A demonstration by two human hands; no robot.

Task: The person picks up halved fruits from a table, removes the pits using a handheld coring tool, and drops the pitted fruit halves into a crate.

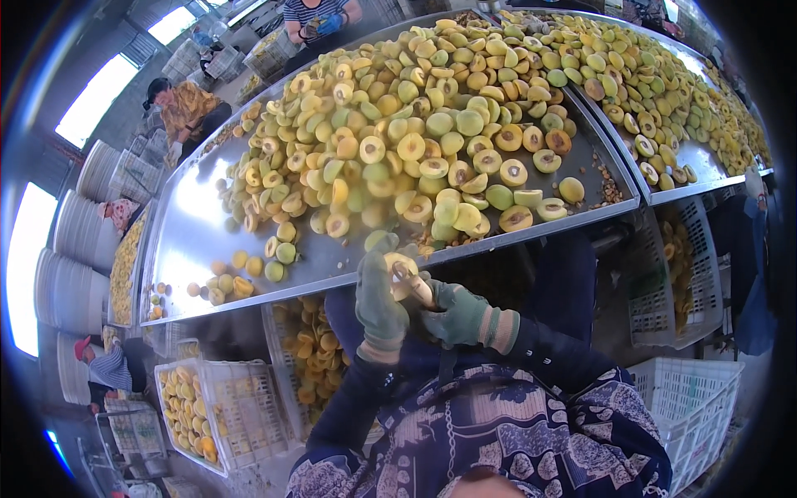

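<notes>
My left hand [381,305], in a green knit work glove, holds a cut apricot-like fruit [400,267] above the near edge of the metal table. My right hand [457,313], gloved alike, is at the lower right of the fruit, its fingers closed round a short pale object [422,290] that meets the cut face. Whether that is a tool handle or a piece of fruit I cannot tell. Beyond both hands, a heap of halved yellow-green fruit [373,149] covers much of the metal table [311,274]. Loose pits [607,187] lie at its right side.
Plastic crates with fruit stand beneath the table and at lower left [243,411]. Another white crate [697,398] is at lower right. A raised metal rim [529,233] runs before me. Co-workers sit beyond the table [320,18] and at left [187,112], near stacked white tubs [75,286].
</notes>
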